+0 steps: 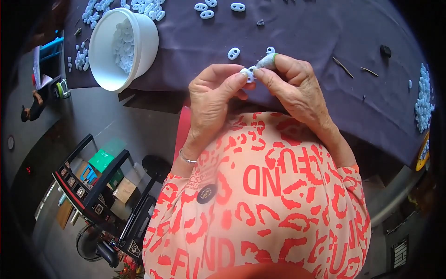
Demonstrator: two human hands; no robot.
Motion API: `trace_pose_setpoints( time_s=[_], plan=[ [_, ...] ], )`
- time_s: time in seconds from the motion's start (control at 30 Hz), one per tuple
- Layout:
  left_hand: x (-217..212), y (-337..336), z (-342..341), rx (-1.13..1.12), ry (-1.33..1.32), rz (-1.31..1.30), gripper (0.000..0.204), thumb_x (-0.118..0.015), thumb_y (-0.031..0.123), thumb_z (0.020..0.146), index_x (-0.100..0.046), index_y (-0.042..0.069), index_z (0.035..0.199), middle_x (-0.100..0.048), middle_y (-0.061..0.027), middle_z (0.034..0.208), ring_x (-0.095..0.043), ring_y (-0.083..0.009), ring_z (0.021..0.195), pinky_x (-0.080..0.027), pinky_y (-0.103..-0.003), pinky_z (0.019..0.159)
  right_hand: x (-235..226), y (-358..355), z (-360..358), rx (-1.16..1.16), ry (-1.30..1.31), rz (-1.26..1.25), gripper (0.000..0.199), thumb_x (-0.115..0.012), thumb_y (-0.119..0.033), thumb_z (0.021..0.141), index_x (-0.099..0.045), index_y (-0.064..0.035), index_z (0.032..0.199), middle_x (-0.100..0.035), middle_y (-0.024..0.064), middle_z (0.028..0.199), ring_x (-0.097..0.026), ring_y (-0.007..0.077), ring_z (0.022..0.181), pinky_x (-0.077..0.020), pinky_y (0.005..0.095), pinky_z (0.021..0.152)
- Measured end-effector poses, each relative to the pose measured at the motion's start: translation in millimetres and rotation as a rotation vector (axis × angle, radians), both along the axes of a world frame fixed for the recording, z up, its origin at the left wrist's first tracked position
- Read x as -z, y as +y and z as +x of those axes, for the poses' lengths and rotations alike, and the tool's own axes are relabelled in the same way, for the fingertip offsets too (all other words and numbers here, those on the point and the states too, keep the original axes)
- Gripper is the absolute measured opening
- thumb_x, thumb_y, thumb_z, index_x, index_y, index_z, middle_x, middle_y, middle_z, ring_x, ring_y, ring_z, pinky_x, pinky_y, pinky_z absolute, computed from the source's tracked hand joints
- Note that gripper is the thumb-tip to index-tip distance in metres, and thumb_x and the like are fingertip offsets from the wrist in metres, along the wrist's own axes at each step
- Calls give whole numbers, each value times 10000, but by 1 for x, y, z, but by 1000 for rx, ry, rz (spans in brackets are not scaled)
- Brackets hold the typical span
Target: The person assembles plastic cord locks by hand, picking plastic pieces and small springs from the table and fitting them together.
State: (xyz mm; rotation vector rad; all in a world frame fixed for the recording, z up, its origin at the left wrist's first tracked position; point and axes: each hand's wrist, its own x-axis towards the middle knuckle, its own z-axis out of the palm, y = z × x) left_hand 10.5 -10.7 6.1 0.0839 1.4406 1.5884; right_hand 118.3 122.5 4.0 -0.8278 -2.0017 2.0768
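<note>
One small white plastic piece sits pinched between your left hand and right hand, just above the dark cloth. The white bowl already looks part-filled; loose pieces remain, so much seems left.

The small part pinched between both hands looks like smooth white plastic, as do the loose pieces on the table and the matt white plastic bowl. The tablecloth is dark, matt woven cloth with soft creases. The bracelet is thin shiny metal, and the shirt is printed matt fabric.
</note>
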Motion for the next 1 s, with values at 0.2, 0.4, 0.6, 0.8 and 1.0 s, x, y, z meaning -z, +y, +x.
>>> trace_pose_setpoints(
  time_s=[0.2, 0.4, 0.6, 0.8, 1.0],
  plan=[
    [0, -1, 1, -14, -7, 3, 135, -633, 72, 836, -624, -13, 940, -664, -104, 836, -641, -146, 748, -492, -233, 628, 3, -2, 1, -13, 25, -50, 145, -593, -152, 881, -621, -14, 847, -487, -55, 614, -400, 10, 546, -311, 184, 469],
    [1, 0, 4, -31, 14, 13, 139, -631, 66, 834, -623, -15, 947, -663, -107, 834, -639, -147, 743, -492, -235, 628, 5, 0, 1, -21, 38, -77, 139, -592, -144, 883, -617, -14, 840, -475, -62, 603, -380, 4, 528, -289, 180, 450],
    [3, -1, 6, -37, 46, 28, 130, -626, 61, 838, -620, -16, 942, -661, -106, 836, -638, -144, 727, -505, -235, 640, 5, -1, 2, -36, 39, -121, 129, -594, -133, 881, -617, -12, 844, -457, -74, 596, -359, -3, 518, -273, 178, 444],
    [4, 1, 9, -62, 25, 64, 118, -620, 39, 839, -618, -22, 940, -658, -105, 825, -634, -137, 711, -518, -235, 648, 6, 1, 4, -36, 65, -155, 103, -589, -105, 881, -616, -12, 845, -449, -83, 594, -346, -9, 515, -259, 173, 442],
    [5, 2, 9, -63, 54, 81, 109, -618, 27, 838, -618, -23, 935, -657, -101, 821, -631, -131, 700, -523, -231, 648, 9, 2, 3, -49, 89, -166, 104, -585, -101, 885, -610, -15, 832, -438, -86, 589, -334, -14, 510, -246, 175, 433]
  ],
)
